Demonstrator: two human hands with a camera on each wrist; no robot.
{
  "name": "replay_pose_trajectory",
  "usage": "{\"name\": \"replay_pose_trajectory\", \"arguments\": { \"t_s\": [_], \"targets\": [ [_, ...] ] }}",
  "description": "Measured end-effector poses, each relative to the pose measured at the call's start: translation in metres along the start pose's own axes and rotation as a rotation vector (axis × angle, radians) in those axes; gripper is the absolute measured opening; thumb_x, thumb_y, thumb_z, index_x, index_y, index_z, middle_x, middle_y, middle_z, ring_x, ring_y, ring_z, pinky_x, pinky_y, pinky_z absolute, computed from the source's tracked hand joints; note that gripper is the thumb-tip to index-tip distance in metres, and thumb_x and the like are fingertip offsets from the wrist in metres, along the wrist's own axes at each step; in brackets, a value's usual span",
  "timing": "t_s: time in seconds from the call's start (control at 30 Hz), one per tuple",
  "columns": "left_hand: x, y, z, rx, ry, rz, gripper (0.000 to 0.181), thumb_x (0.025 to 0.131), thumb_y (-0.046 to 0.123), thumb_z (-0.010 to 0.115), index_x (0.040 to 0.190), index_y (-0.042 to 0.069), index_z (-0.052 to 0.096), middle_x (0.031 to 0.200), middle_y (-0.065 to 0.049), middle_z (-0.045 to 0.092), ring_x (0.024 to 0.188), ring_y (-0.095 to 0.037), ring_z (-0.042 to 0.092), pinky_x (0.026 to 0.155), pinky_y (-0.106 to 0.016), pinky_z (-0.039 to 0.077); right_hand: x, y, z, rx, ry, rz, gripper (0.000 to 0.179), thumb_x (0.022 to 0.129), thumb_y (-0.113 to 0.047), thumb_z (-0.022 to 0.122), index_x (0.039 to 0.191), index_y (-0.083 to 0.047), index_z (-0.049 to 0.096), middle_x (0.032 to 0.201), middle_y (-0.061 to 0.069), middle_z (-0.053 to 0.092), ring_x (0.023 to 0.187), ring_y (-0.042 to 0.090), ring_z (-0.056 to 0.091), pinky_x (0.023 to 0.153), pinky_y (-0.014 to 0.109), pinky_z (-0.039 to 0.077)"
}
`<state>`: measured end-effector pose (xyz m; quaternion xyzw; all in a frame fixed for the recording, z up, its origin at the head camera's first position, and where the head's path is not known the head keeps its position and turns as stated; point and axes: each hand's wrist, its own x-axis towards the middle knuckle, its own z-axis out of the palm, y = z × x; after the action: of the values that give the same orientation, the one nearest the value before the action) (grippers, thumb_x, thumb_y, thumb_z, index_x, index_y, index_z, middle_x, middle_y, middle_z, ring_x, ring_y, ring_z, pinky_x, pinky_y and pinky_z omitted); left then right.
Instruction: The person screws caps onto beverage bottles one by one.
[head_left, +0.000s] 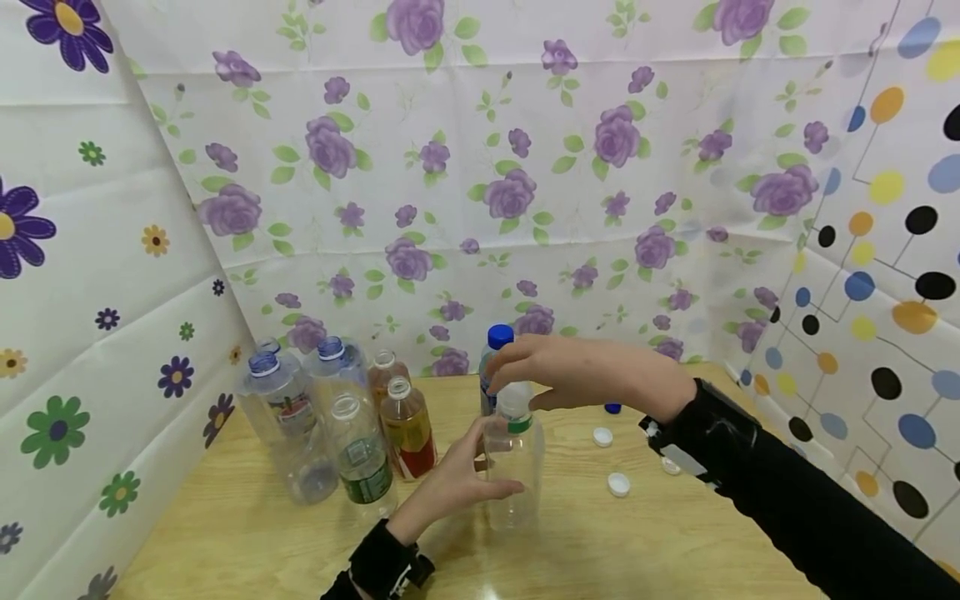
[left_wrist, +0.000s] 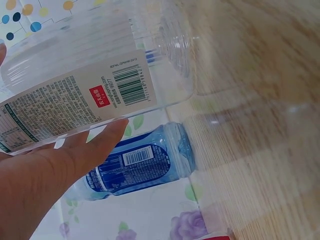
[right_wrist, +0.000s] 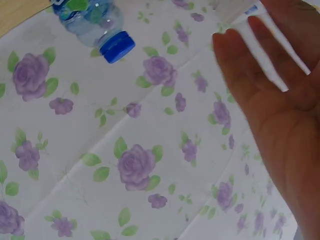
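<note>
A clear plastic bottle (head_left: 521,475) with a whitish top (head_left: 515,398) stands upright on the table. My left hand (head_left: 457,483) holds it around the body, thumb in front; its printed label (left_wrist: 125,85) shows in the left wrist view. Above the bottle's top is my right hand (head_left: 577,367), its fingers loosely extended. In the right wrist view those fingers (right_wrist: 235,60) look nearly straight, with a pale piece of the bottle top (right_wrist: 232,9) near their tips. Just behind stands a blue-capped water bottle (head_left: 486,367), partly hidden by the right hand.
To the left stand several uncapped bottles, among them a large clear bottle (head_left: 281,433), a green-labelled bottle (head_left: 363,467) and a bottle with amber liquid (head_left: 408,425). White caps (head_left: 618,484) and a blue cap (head_left: 612,408) lie on the table (head_left: 600,550) at right. Flowered sheeting (head_left: 450,167) encloses it.
</note>
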<state>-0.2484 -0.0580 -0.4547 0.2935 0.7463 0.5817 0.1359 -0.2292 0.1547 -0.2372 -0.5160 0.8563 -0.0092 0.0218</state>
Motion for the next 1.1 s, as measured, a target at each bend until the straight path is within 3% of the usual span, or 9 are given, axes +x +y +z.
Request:
{"name": "replay_pose_trajectory", "arguments": {
  "t_s": [0.17,0.47,0.93,1.1],
  "targets": [
    [0.0,0.001,0.0,-0.004,0.0,-0.007,0.079,0.09,0.04,0.08,0.152,0.02,0.035,0.157,-0.01,0.039,0.137,-0.037,0.048,0.111,-0.06,0.045,0.003,0.003,-0.001,-0.018,-0.07,-0.05,0.047,0.092,0.002,0.073,0.135,-0.011,0.064,0.147,0.01,0.054,0.137,0.031,0.05,0.104,0.038,0.055],
    [-0.002,0.005,0.001,-0.003,-0.004,-0.003,0.079,0.091,0.036,0.079,0.153,0.022,0.033,0.156,-0.008,0.04,0.139,-0.034,0.046,0.113,-0.056,0.044,0.005,0.004,0.003,-0.043,-0.047,-0.023,0.04,0.093,-0.005,0.073,0.133,-0.012,0.067,0.136,0.007,0.063,0.129,0.024,0.058,0.1,0.032,0.056],
    [-0.003,0.002,0.002,-0.011,-0.004,-0.017,0.081,0.09,0.038,0.079,0.154,0.025,0.032,0.157,-0.005,0.04,0.14,-0.032,0.046,0.115,-0.053,0.043,0.011,0.003,0.009,-0.075,0.018,-0.056,0.03,0.092,-0.013,0.076,0.121,-0.012,0.072,0.12,0.002,0.069,0.112,0.018,0.066,0.089,0.025,0.059],
    [-0.002,0.0,0.002,-0.002,-0.005,-0.004,0.078,0.09,0.037,0.079,0.152,0.024,0.033,0.156,-0.005,0.04,0.14,-0.033,0.046,0.115,-0.053,0.043,0.011,0.005,0.006,-0.011,-0.03,-0.043,0.027,0.094,-0.007,0.073,0.121,-0.01,0.07,0.12,0.003,0.066,0.113,0.02,0.065,0.09,0.026,0.059]
  ]
}}
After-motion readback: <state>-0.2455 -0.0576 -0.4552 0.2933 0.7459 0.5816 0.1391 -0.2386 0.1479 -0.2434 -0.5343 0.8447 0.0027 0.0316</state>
